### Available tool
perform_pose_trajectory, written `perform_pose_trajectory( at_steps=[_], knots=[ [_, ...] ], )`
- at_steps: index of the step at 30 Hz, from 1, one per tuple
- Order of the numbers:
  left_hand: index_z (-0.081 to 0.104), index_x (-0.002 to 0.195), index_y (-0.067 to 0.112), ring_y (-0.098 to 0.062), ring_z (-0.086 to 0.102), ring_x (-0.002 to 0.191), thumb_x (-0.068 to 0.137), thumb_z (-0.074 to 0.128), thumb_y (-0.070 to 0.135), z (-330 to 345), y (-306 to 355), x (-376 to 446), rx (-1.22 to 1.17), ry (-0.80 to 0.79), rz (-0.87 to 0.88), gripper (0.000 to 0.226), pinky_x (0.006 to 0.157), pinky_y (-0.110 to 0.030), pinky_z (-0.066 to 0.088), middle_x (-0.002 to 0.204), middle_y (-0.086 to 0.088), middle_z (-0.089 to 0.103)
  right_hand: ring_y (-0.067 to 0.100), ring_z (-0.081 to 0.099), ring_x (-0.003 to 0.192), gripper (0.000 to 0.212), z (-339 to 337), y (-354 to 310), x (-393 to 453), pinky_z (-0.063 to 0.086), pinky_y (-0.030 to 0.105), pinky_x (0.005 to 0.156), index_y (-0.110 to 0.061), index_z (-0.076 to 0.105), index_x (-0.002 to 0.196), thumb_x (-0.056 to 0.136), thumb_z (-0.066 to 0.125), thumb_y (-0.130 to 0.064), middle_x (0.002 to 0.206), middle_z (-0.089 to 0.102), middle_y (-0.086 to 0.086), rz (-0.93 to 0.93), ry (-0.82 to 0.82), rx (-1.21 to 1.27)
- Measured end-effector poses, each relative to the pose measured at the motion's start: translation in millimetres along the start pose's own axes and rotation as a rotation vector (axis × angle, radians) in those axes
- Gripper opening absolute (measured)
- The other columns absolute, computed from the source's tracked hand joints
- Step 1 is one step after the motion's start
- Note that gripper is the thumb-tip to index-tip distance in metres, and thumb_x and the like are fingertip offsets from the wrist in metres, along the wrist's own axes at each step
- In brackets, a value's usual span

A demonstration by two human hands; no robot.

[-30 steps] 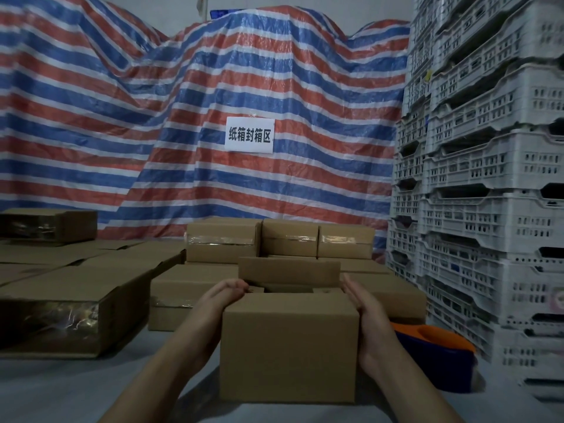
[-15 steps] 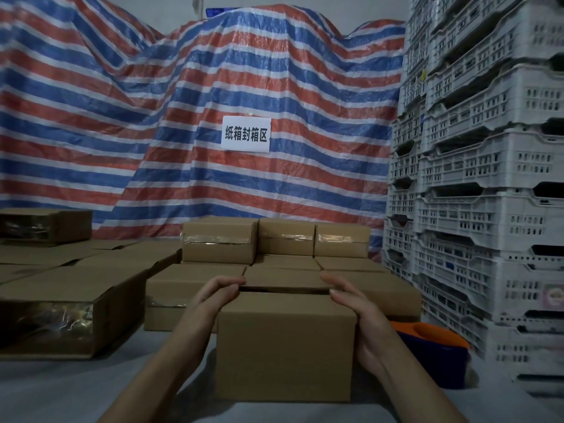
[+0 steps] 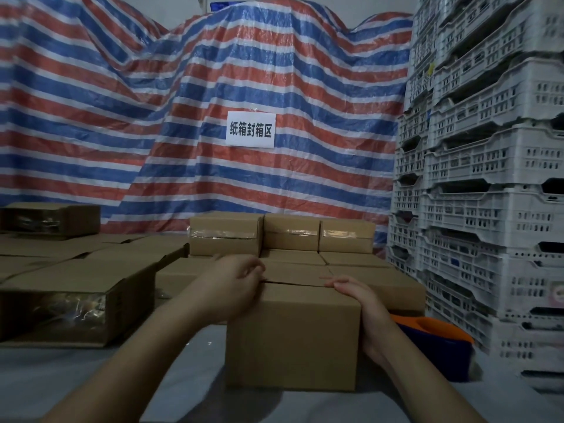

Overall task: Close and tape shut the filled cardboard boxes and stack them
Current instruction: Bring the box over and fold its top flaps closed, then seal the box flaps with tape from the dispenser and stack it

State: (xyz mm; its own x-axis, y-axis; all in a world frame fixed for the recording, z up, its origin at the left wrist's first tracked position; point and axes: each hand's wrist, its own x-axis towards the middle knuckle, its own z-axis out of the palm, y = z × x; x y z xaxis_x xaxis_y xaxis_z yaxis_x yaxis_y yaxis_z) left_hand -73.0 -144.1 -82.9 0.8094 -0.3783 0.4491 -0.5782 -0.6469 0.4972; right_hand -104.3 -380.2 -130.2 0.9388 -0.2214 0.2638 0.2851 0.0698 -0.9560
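Observation:
A brown cardboard box stands on the grey table in front of me, its top flaps folded down with a thin seam across the top. My left hand rests curled on the box's top left edge, pressing the flaps. My right hand lies along the top right edge, fingers flat on the flap. An orange and blue tape dispenser sits just right of the box, partly hidden by my right forearm.
Taped boxes are stacked behind in rows. Flat larger cartons lie at left. White plastic crates tower at right. A striped tarp with a white sign hangs behind.
The upright rear flap has been folded down flat. Both hands have moved from the box's sides up onto its top, closing toward the middle.

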Motion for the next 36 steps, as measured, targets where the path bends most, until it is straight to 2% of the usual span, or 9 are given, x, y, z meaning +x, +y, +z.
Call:
perform_pose_trajectory(
  at_steps=[4, 9, 13, 15, 20, 24, 30, 34, 36],
  knots=[
    [0.035, 0.146, 0.041, -0.009, 0.045, 0.130, 0.095, 0.027, 0.068, 20.0, 20.8, -9.3, 0.304, -0.109, 0.169, 0.058, 0.098, -0.030, 0.038, 0.148, 0.014, 0.043, 0.030, 0.062, 0.109, 0.026, 1.5, -4.2, -2.2, 0.051, 0.043, 0.087, -0.024, 0.080, 0.077, 0.092, 0.060, -0.022, 0.116, 0.071, 0.005, 0.009, -0.004, -0.011],
    [0.032, 0.148, 0.042, -0.006, 0.045, 0.130, 0.092, 0.018, 0.074, 27.8, 14.2, -14.1, 0.406, -0.038, 0.252, 0.065, 0.104, -0.031, 0.037, 0.151, 0.019, 0.040, 0.025, 0.063, 0.110, 0.020, -9.1, -19.8, 0.9, 0.052, 0.036, 0.079, -0.030, 0.078, 0.103, 0.097, 0.059, -0.025, 0.118, 0.068, 0.002, 0.044, -0.036, -0.170],
    [0.030, 0.149, 0.042, -0.004, 0.039, 0.135, 0.092, 0.017, 0.073, 29.1, 10.3, -15.0, 0.422, -0.013, 0.286, 0.066, 0.106, -0.029, 0.033, 0.153, 0.021, 0.036, 0.008, 0.061, 0.097, 0.011, -55.8, -29.2, 10.5, 0.051, 0.031, 0.080, -0.029, 0.067, 0.104, 0.100, 0.058, -0.034, 0.105, 0.066, -0.007, -0.213, 0.195, -0.892],
    [0.030, 0.150, 0.042, -0.003, 0.039, 0.135, 0.093, 0.017, 0.072, 29.4, 9.9, -14.5, 0.431, -0.007, 0.298, 0.066, 0.106, -0.028, 0.034, 0.153, 0.020, 0.037, 0.005, 0.061, 0.081, 0.012, -81.4, -26.2, 7.7, 0.050, 0.028, 0.070, -0.031, 0.063, 0.096, 0.098, 0.057, -0.042, 0.090, 0.066, -0.008, -0.247, 0.211, -1.157],
    [0.028, 0.150, 0.041, -0.004, 0.038, 0.136, 0.091, 0.014, 0.074, 32.2, 7.1, -14.3, 0.435, 0.006, 0.297, 0.069, 0.107, -0.029, 0.032, 0.153, 0.019, 0.037, 0.008, 0.061, 0.071, 0.064, -109.2, -7.5, -1.9, 0.048, 0.026, 0.060, -0.024, 0.066, 0.090, 0.092, 0.033, -0.077, 0.081, 0.066, -0.004, 0.091, 0.248, -1.615],
    [0.031, 0.149, 0.040, -0.005, 0.044, 0.131, 0.092, 0.016, 0.073, 32.7, 6.6, -14.5, 0.425, 0.023, 0.307, 0.067, 0.103, -0.029, 0.036, 0.149, 0.018, 0.043, 0.005, 0.060, 0.058, 0.072, -112.2, 7.2, -10.7, 0.041, 0.023, 0.050, -0.027, 0.063, 0.071, 0.090, 0.021, -0.081, 0.065, 0.062, -0.007, 0.046, 0.230, -1.630],
    [0.023, 0.147, 0.041, -0.006, 0.055, 0.112, 0.090, 0.022, 0.076, 30.2, 8.5, -16.3, 0.368, 0.000, 0.265, 0.068, 0.092, -0.029, 0.044, 0.135, 0.015, 0.055, 0.000, 0.057, 0.056, 0.073, -117.9, 12.0, -17.3, 0.039, 0.019, 0.049, -0.030, 0.062, 0.069, 0.077, 0.025, -0.092, 0.064, 0.060, -0.009, -0.084, 0.254, -1.666],
    [0.033, 0.141, 0.037, -0.002, 0.056, 0.102, 0.094, 0.025, 0.070, 26.7, 13.8, -17.7, 0.290, -0.014, 0.225, 0.058, 0.088, -0.027, 0.045, 0.123, 0.015, 0.059, 0.001, 0.056, 0.050, 0.088, -114.6, 3.7, -17.3, 0.036, 0.020, 0.044, -0.027, 0.065, 0.063, 0.065, 0.010, -0.095, 0.055, 0.059, -0.008, -0.091, 0.383, -1.694],
    [0.040, 0.133, 0.037, 0.003, 0.053, 0.087, 0.097, 0.025, 0.065, 25.2, 16.0, -17.8, 0.241, -0.033, 0.208, 0.048, 0.079, -0.025, 0.042, 0.104, 0.018, 0.059, 0.007, 0.054, 0.043, 0.093, -110.1, -16.7, -12.3, 0.035, 0.024, 0.043, -0.020, 0.060, 0.051, 0.065, 0.011, -0.098, 0.040, 0.052, -0.006, -0.145, 0.466, -1.509]
  ],
)
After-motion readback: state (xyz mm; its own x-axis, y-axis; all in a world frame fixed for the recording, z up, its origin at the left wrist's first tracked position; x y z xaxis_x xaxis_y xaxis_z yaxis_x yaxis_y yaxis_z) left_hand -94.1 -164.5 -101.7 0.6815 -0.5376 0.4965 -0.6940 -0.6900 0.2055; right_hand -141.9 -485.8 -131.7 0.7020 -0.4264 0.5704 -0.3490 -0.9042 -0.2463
